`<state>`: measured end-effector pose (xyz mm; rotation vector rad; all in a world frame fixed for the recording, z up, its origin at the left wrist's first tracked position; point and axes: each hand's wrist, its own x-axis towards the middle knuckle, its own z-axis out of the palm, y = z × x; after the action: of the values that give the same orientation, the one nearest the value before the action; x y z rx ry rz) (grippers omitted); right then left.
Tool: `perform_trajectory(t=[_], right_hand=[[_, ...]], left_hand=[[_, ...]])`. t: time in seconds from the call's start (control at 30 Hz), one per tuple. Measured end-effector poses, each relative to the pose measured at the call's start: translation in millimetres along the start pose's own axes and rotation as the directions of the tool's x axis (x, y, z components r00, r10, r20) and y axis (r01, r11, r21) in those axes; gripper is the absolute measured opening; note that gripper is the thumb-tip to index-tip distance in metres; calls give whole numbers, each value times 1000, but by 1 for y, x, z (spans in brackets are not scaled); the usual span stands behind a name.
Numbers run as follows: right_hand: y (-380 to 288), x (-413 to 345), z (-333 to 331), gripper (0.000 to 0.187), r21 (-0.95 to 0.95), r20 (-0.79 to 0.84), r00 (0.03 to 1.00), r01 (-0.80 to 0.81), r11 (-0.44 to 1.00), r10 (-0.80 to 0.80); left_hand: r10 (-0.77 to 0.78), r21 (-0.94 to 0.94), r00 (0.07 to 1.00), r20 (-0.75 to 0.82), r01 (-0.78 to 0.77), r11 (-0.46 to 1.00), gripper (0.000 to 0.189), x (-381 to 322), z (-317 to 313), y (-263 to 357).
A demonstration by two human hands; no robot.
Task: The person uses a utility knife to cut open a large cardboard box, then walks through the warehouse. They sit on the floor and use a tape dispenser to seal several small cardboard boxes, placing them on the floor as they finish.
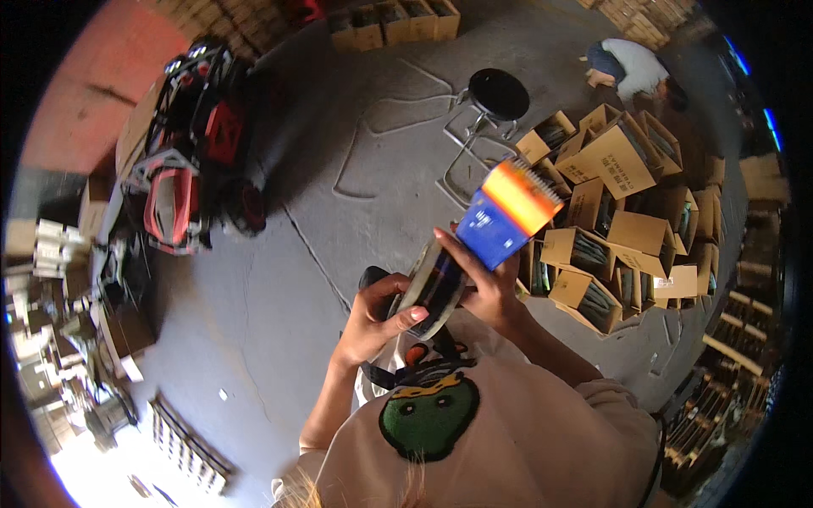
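Observation:
Both of my hands are in front of my chest. My left hand (380,315) grips the near left side of a tape dispenser (438,286), whose roll looks dark with a pale rim. At the right side, my right hand (486,282) holds the same dispenser, its index finger stretched along the top. An orange and blue front plate (508,213) with a toothed edge points up and right, bearing some writing. Fingers hide the dispenser's handle and part of its roll. A round black stool (499,94) on metal legs stands beyond the plate.
Many open cardboard boxes (610,159) with dark wrapped items are piled at the right. A person (635,68) bends down behind them. A red and black off-road buggy (190,152) stands at the left. A pale hose or tube (406,127) lies on the floor, with wooden pallets (740,327) far right.

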<state>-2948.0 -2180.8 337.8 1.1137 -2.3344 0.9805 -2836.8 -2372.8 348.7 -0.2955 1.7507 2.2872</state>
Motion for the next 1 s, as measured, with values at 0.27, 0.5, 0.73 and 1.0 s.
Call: perform_trajectory(t=[0.27,0.5,0.73,1.0], right_hand=[[99,85,78,75,-198,-127,914,-404,893,386],[139,120,87,70,-296,-439,623,-781,550,647],[195,78,136,64,-76,-674,41,-997,-15,737],[310,62,212,64,128,-789,-392,-858,-497,473]], left_hand=[[27,44,946,324,-43,998,45,213,-92,50],[-430,434,496,755,114,894,61,402,-96,84],[-545,560,171,821,-50,827,52,628,-57,-24],[-434,337,365,824,-930,-145,62,974,-42,-190]])
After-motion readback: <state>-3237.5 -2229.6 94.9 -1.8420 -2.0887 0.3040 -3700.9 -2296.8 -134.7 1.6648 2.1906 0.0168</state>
